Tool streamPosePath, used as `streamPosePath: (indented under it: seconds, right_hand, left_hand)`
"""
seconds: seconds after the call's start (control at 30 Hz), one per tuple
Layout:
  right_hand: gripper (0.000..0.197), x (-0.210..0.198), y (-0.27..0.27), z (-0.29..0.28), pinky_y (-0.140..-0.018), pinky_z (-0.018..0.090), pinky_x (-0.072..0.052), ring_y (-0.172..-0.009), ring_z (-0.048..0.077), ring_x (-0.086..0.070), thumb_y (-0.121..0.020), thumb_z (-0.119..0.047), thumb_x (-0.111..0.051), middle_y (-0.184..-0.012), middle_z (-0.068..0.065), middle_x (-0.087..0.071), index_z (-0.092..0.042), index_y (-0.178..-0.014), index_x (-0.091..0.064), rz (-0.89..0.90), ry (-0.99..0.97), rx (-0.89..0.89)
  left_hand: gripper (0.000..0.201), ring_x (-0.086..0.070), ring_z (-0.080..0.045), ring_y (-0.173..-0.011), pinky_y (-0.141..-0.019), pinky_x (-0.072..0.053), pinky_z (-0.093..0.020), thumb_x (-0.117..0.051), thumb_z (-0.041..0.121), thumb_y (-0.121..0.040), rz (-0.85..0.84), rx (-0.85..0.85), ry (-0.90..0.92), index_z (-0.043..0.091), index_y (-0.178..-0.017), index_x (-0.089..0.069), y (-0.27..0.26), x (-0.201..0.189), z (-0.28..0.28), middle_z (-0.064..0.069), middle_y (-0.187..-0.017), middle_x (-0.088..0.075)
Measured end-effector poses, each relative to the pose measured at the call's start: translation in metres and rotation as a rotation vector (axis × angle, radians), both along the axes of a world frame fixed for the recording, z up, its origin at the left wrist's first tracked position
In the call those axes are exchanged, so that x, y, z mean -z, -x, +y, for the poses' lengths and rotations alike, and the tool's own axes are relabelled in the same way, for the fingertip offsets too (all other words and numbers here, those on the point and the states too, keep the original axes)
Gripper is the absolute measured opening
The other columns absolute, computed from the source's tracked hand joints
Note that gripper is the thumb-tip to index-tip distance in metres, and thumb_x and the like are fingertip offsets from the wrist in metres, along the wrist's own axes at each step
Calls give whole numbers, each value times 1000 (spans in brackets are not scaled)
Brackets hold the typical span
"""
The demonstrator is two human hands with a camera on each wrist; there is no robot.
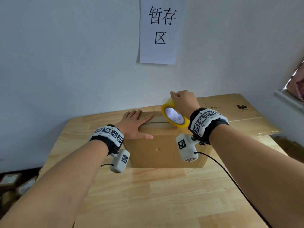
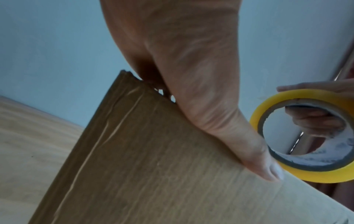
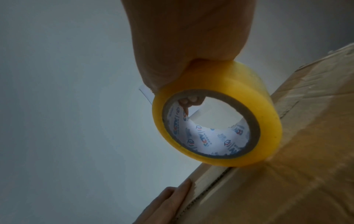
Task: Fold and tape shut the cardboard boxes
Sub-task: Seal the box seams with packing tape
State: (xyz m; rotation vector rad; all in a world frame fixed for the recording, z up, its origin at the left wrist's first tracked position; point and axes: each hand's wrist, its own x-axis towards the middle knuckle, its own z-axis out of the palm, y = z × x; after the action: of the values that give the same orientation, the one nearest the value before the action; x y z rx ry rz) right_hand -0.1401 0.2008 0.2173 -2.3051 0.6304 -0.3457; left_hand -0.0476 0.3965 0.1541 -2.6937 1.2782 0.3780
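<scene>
The cardboard box (image 1: 164, 145) stood on the wooden table (image 1: 156, 195), close to the wall, its top flaps folded down with the seam between them showing. A strip of clear tape lay along that seam on the left part of the top. My left hand (image 1: 136, 125) pressed flat on the box top over the seam, fingers straight and spread, thumb along the front edge. My right hand (image 1: 184, 102) gripped the yellow tape roll (image 1: 174, 117), fingers curled through its core and thumb over the outside; the roll stood on edge, touching the box top at the seam, right of my left hand. 1 flattened carton (image 1: 238, 112) lay behind, on the table's right. 1 paper sign (image 1: 158, 30) hung on the wall.
</scene>
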Motion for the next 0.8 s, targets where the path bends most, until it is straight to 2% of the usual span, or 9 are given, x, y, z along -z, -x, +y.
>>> streamPosePath:
  seconds: [0.07, 0.17, 0.23, 0.3, 0.37, 0.43, 0.6, 0.7, 0.8]
  right_hand:
    - [52, -1, 0, 3, -48, 29, -20, -49, 18, -22, -95, -33, -47, -50, 1, -22, -15, -53, -22, -47, -8, -32]
    - [56, -4, -3, 9, -50, 28, -18, -50, 17, -20, -92, -37, -54, -50, 1, -19, -16, -52, -22, -118, -68, -99]
    - [56, -7, -7, 13, -50, 27, -20, -48, 15, -22, -91, -41, -56, -49, -2, -22, -17, -50, -27, -142, -124, -117]
    - [47, -7, -11, 16, -50, 25, -26, -49, 12, -32, -91, -44, -55, -48, -5, -34, -15, -54, -51, -110, -120, -144]
    - [43, -3, -14, 18, -51, 23, -31, -54, 10, -40, -91, -46, -53, -53, -6, -44, -7, -78, -68, -72, -111, -175]
    - [45, 3, -14, 18, -52, 24, -32, -54, 11, -40, -92, -44, -53, -53, -6, -43, -3, -83, -69, -88, -133, -170]
    - [30, 5, -17, 22, -54, 21, -34, -58, 6, -46, -91, -41, -55, -58, -12, -51, -16, -81, -69, -86, -114, -182]
    - [26, 7, -21, 28, -59, 23, -37, -66, 9, -50, -90, -42, -56, -63, -13, -53, -21, -78, -65, -67, -77, -180]
    - [26, 10, -22, 26, -63, 24, -38, -69, 13, -52, -89, -42, -55, -67, -9, -55, -21, -79, -65, -70, -80, -146]
  left_hand:
    - [94, 7, -30, -146, -118, 3, -46, -39, 84, -73, 6, -3, 1, 48, -147, 6, -2, 0, -1, -10, -159, 5]
    - [106, 7, -31, -146, -118, 2, -47, -23, 94, -54, 29, -9, 18, 51, -145, 9, -4, 2, 0, -10, -159, 5]
    - [106, 7, -31, -146, -118, 3, -47, -23, 94, -54, 37, -11, 34, 50, -145, 8, -4, 3, 1, -10, -159, 5]
    - [99, 8, -31, -145, -117, 4, -47, -37, 89, -67, 41, -11, 42, 48, -147, 5, -2, 1, 2, -11, -159, 5]
    - [93, 8, -31, -146, -117, 4, -47, -45, 80, -75, 43, -17, 37, 45, -148, 2, 1, -1, 3, -11, -159, 5]
    - [93, 9, -31, -146, -117, 4, -47, -47, 78, -76, 53, -24, 33, 44, -149, 0, 2, -1, 2, -11, -159, 6]
    - [99, 8, -30, -146, -117, 4, -47, -40, 84, -66, 61, -23, 45, 44, -149, -4, -3, 3, 1, -10, -159, 4]
    - [97, 8, -29, -146, -117, 4, -47, -38, 85, -66, 55, -7, 63, 45, -149, -6, -7, 7, 2, -7, -159, 3]
    - [86, 5, -21, -147, -118, 5, -44, -19, 86, -71, 97, -32, 145, 47, -148, -10, -12, 10, 8, -1, -160, -1]
